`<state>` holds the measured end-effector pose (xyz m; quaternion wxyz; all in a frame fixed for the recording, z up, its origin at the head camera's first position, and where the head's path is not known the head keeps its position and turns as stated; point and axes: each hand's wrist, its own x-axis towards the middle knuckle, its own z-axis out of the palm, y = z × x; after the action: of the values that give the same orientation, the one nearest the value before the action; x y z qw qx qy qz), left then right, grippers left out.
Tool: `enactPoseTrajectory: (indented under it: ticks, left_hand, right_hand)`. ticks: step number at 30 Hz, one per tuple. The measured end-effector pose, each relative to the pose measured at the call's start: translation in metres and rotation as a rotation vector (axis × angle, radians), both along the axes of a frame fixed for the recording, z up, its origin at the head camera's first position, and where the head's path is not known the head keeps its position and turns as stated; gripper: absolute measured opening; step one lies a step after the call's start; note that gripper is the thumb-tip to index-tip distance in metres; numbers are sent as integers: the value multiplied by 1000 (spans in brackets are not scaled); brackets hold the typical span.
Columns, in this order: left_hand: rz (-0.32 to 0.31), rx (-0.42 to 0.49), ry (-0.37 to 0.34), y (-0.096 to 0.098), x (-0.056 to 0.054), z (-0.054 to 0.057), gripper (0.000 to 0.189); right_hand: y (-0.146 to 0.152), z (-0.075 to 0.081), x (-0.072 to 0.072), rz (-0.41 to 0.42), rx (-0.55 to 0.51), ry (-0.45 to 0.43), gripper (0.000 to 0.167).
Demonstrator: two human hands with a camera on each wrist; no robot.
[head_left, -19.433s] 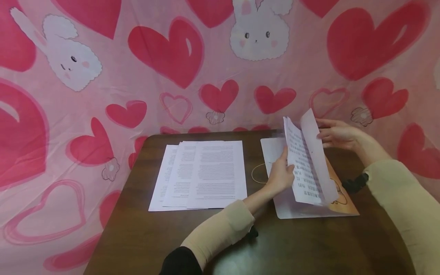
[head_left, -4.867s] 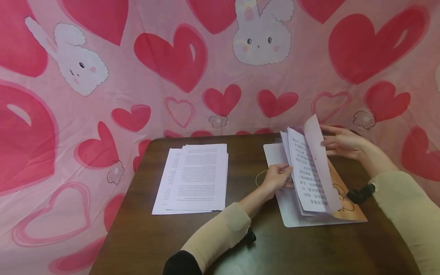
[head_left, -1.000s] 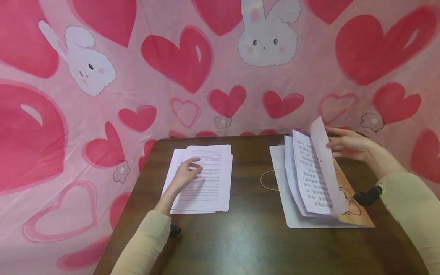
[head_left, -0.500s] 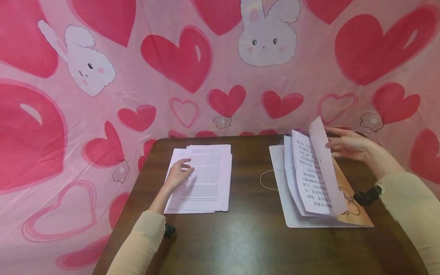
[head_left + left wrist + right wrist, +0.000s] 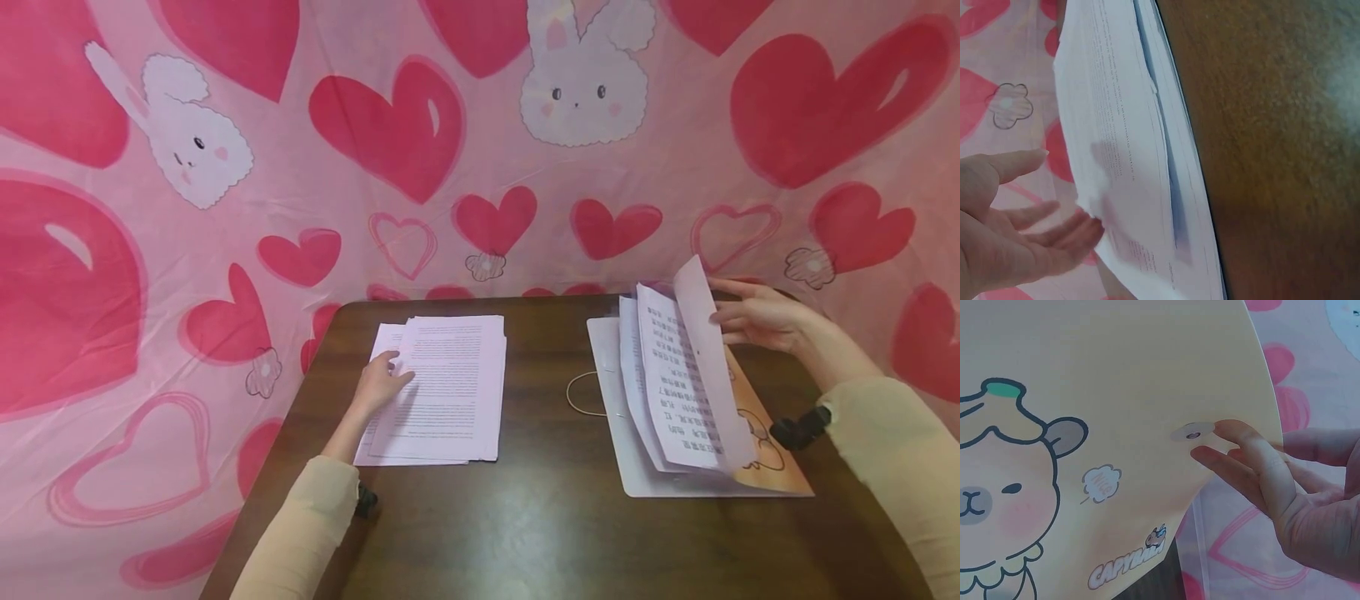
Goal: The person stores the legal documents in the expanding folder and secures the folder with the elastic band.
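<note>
My left hand (image 5: 378, 387) is at the left side of a stack of printed sheets (image 5: 446, 396). In the left wrist view, its fingertips (image 5: 1094, 231) touch the stack's edge, with the fingers mostly straight and the thumb apart. On the right, a document folder (image 5: 630, 479) stands part open with printed papers (image 5: 678, 400) fanned inside. My right hand (image 5: 772, 321) pinches the edge of its raised orange cover, which bears a cartoon animal (image 5: 1016, 506) and a round button (image 5: 1192, 434).
Both lots of paper are on a dark brown wooden table (image 5: 525, 533). A thin elastic cord (image 5: 572, 392) loops out from the folder's left edge. Behind the table hangs a pink cloth (image 5: 525, 158) with hearts and rabbits.
My left hand has left the folder and slid leftward across the stack to its left edge. The stack is narrower than at first, while more papers show inside the folder. My right hand stays put.
</note>
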<state>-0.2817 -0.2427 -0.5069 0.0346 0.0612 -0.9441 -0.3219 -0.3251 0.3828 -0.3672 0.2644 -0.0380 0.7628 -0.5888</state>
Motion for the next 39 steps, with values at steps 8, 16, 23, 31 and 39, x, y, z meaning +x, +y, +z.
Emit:
enactPoseTrajectory:
  ticks: [8,16,23,31,39]
  left_hand:
    - [56,-51,-106,-4,-17,-23,106]
    - [135,-52,-183,22,6,16,118]
    - [172,-138,-224,37,15,28,115]
    - [157,-147,-233,19,-4,-5,108]
    - [112,-150,-154,-3,-23,-40,67]
  right_hand:
    - [-1,-2,1,-11,-19,-16,90]
    - [-4,-3,-1,-13,-19,-18,91]
    - [-5,-4,-1,-10,-15,-19,91]
    - [-6,-4,0,-13,-20,-24,92]
    - [-6,-3,0,-11,-21,-29,91]
